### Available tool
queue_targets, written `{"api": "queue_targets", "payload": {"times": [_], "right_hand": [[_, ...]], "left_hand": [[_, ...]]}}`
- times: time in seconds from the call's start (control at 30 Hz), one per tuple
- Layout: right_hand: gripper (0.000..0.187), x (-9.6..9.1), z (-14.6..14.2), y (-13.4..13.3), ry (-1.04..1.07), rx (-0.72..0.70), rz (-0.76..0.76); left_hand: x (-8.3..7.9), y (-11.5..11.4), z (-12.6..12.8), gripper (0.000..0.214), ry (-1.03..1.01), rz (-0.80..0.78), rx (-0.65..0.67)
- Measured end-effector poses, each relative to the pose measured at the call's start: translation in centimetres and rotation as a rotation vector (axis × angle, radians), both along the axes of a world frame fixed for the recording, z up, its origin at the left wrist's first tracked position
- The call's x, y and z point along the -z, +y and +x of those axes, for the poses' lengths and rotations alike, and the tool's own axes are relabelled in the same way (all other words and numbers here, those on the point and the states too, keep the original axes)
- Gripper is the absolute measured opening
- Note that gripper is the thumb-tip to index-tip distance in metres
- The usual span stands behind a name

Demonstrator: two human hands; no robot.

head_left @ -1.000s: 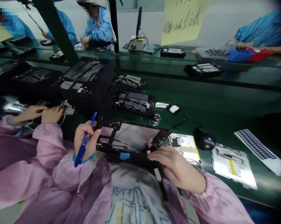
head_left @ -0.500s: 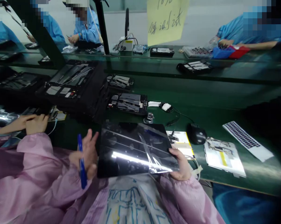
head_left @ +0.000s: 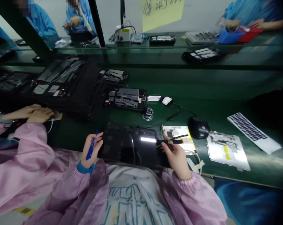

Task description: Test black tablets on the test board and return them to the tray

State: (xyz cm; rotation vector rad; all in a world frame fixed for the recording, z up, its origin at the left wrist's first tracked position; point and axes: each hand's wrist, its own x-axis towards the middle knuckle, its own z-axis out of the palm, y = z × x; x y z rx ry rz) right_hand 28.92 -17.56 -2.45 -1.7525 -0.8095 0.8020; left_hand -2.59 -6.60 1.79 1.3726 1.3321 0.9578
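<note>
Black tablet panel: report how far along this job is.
Looks done: a black frame fitted with parts lies on the green bench. In hand: the right hand holds a dark strip at the black tablet panel; the left hand holds a blue pen. Left: the strip appears unfixed, though that's hard to tell.

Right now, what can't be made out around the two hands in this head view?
- The black panel: its underside faces away from the head view, and the right hand covers its right end.
- The blue pen: the left hand hides part of its barrel.
- The paper sheet: its print is too small to read.
- The yellow note: the top edge cuts it off.
</note>
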Motion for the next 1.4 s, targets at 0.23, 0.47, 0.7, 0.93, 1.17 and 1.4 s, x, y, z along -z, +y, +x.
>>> {"api": "queue_targets", "payload": {"times": [0.23, 0.47, 0.7, 0.93, 1.17, 1.4], "right_hand": [[0.035, -1.0, 1.0, -0.4, -0.105, 0.010, 0.115], [0.023, -0.7, 2.0, -0.2, -0.212, -0.049, 0.240], [0.016, -0.5, 3.9, -0.2, -0.312, 0.015, 0.314], [0.008, -1.3, 5.0, -0.3, -0.329, -0.005, 0.407], [0.012, -1.1, 5.0, -0.9, -0.561, 0.008, 0.367], [0.019, -0.4, 5.7, -1.2, -0.948, -0.175, 0.087]], "left_hand": [[-4.1, 0.4, 3.7, 0.028, 0.389, 0.268, 0.205], [-4.3, 1.2, 19.2, 0.011, 0.386, 0.381, 1.089], [-2.0, 2.1, 24.3, 0.014, 0.290, 0.182, 1.225], [-0.5, 2.0, 24.5, 0.015, 0.048, 0.062, 1.101], [-2.1, 2.3, 24.5, 0.017, -0.116, -0.215, 1.107], [-2.5, 2.5, 24.7, 0.020, -0.088, -0.175, 1.086]]}}
